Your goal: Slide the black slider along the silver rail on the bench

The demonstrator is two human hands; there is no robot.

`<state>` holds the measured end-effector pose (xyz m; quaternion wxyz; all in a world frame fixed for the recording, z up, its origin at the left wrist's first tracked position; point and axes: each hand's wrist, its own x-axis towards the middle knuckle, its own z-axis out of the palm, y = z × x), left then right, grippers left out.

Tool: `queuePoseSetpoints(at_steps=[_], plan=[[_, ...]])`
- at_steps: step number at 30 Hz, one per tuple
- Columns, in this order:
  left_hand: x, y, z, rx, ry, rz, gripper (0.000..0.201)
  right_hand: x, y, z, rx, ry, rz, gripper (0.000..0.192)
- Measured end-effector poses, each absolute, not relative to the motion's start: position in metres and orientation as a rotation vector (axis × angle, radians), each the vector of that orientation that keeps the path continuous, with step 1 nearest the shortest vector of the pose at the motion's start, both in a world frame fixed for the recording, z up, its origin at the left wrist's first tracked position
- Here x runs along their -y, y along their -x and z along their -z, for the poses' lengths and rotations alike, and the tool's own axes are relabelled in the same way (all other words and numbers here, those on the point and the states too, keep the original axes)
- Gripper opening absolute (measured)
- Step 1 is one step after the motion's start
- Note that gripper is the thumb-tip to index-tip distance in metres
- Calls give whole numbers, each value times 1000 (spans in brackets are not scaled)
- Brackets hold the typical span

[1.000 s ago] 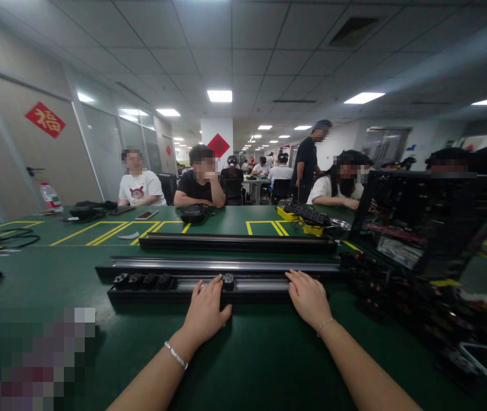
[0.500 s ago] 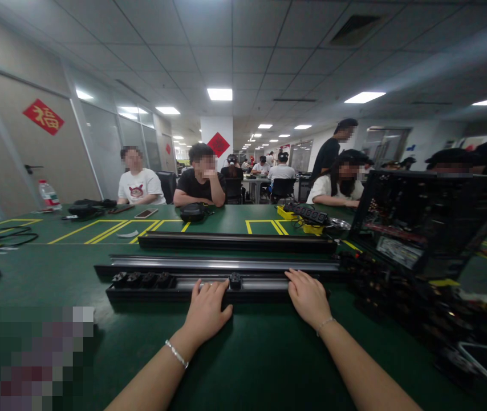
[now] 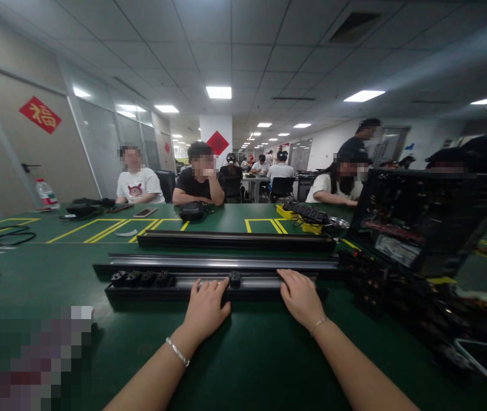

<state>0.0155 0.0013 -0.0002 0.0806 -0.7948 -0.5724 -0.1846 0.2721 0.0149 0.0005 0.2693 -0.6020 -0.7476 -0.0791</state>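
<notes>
A long black track [image 3: 149,295] with a silver channel lies across the table in front of me. At its left end several black socket-like modules [image 3: 141,278] sit in a row. One more black module [image 3: 235,278] sits alone near the middle of the channel. My left hand [image 3: 207,308] lies on the track just left of that lone module, fingers spread, index fingertip beside it. Farther right, my right hand [image 3: 302,297] rests over the track with its fingers stretched out. Neither hand grips anything.
Two more long rails, a middle one [image 3: 209,261] and a back one [image 3: 235,241], lie behind the track. At right are an open computer case [image 3: 397,222] and a dark heap of parts [image 3: 397,294]. A phone [image 3: 145,212] lies farther back. People sit across the table.
My right hand has slid a little to the left along the track, toward the lone module. My left hand stays in nearly the same place.
</notes>
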Motion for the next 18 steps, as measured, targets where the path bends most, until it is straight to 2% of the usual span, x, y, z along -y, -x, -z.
queuePoseSetpoints(at_steps=[5, 18], plan=[[-1, -16, 0, 1706, 2367, 574, 48, -2, -232, -5, 2290, 1362, 68, 41], [-2, -17, 0, 1729, 2369, 535, 50, 3, -206, -13, 2343, 1597, 80, 47]])
